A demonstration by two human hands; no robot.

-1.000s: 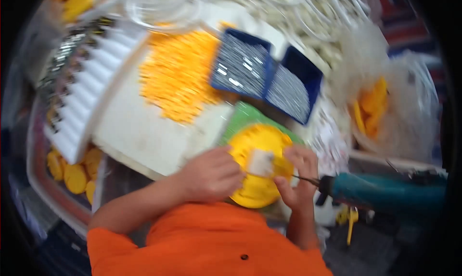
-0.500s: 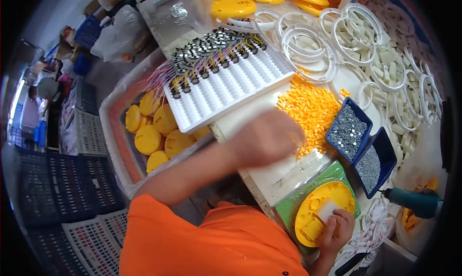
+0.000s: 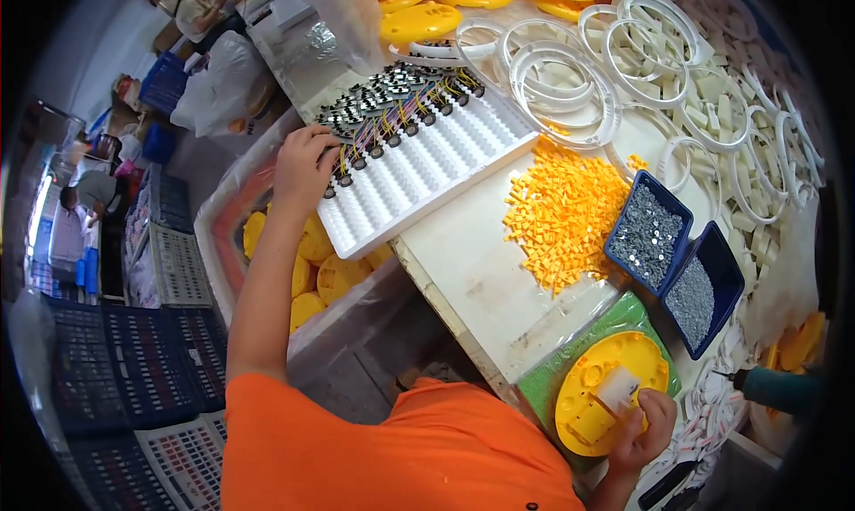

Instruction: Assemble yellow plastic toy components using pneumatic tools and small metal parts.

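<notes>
since half a second ago the left hand (image 3: 305, 166) has been carried from above the table to the near left corner of the white slotted tray (image 3: 426, 168), where its fingers are now closed around one of the small wired parts (image 3: 343, 159); the right hand (image 3: 643, 431) has been kept at the yellow disc (image 3: 606, 388). that disc is lying on a green pad (image 3: 552, 377) at the near edge of the table (image 3: 472, 271), and a small white piece (image 3: 616, 390) on it is pinched by the right fingers. the work is judged to be in its early part: only the far rows of the tray are seen filled with wired parts, the near rows are bare, and the disc in hand seems not yet fitted out. a loose heap of small orange pieces (image 3: 563, 210) and two dark blue trays of grey screws (image 3: 672, 262) are placed between tray and disc. white rings (image 3: 570, 75) are spread beyond, and more yellow discs (image 3: 307, 271) are held in a clear-lined bin on the left. blue crates (image 3: 160, 369) are stacked on the floor, and white plastic bags (image 3: 223, 75) are seen further back; no label can be made out.
</notes>
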